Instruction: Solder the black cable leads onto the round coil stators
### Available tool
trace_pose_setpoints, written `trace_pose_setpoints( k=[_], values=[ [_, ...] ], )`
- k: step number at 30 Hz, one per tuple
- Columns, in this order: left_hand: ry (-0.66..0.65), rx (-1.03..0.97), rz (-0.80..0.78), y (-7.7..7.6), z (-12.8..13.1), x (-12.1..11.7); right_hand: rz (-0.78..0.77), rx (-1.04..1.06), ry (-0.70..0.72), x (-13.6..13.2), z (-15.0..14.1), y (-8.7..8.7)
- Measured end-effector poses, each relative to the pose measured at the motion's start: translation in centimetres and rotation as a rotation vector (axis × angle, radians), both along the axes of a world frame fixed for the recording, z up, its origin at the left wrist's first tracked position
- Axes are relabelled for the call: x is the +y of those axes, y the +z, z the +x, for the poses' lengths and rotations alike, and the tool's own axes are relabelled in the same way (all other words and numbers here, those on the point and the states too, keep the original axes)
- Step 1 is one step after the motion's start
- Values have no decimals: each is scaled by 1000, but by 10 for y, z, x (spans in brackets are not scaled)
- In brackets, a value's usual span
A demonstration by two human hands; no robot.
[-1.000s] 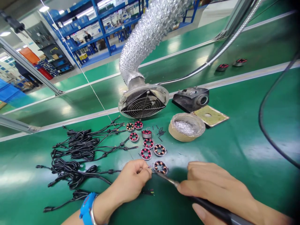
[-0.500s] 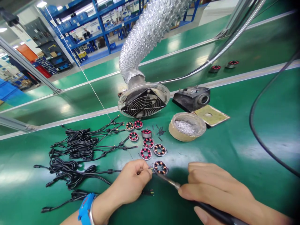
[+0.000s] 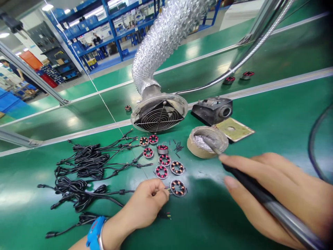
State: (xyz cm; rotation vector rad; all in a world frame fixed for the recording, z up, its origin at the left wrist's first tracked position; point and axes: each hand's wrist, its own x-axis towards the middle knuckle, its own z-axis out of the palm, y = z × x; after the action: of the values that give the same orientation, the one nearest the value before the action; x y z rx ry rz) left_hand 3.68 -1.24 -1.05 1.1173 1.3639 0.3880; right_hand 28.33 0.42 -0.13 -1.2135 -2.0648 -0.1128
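My left hand, a blue band on its wrist, pinches the wire end of a black cable. Those thin wires meet the edge of a motor stator with copper coils, lying flat on the green bench. In my right hand is a soldering iron, gripped like a pen. Its tip dips into a round tan container of silvery metal shavings. More stators, some with red coils, sit just beyond my left hand.
Coiled black cables cover the bench's left side. A fume extractor hood on a foil duct stands behind the stators. Short black tube pieces lie near the container. Behind it are a black iron holder and a yellowish pad.
My right hand has moved the soldering iron away from the stator, up and right, into the container of shavings. My left hand has stayed in place.
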Motion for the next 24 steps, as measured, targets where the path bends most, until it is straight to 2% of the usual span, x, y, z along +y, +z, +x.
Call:
trace_pose_setpoints(
  k=[2, 4, 8, 11, 13, 19, 24],
  values=[
    [3, 0, -4, 0, 0, -1, -24, -149, -18, 4, 3, -1],
    [12, -9, -6, 0, 0, -2, -102, -212, 37, 6, 4, -4],
    [34, -46, -27, 1, 0, -1, -206, -3, 221, 4, -7, -8],
    [66, -83, -54, 2, -2, 0, -275, 151, 447, 2, -28, -17],
    [76, -98, -74, 1, -4, 0, -310, 178, 549, 2, -42, -24],
    [81, -12, -85, 1, -8, -1, -316, 294, 573, 4, -60, -36],
    [48, 42, 42, 4, -5, -2, -415, 341, 589, 3, -56, -37]
  ],
)
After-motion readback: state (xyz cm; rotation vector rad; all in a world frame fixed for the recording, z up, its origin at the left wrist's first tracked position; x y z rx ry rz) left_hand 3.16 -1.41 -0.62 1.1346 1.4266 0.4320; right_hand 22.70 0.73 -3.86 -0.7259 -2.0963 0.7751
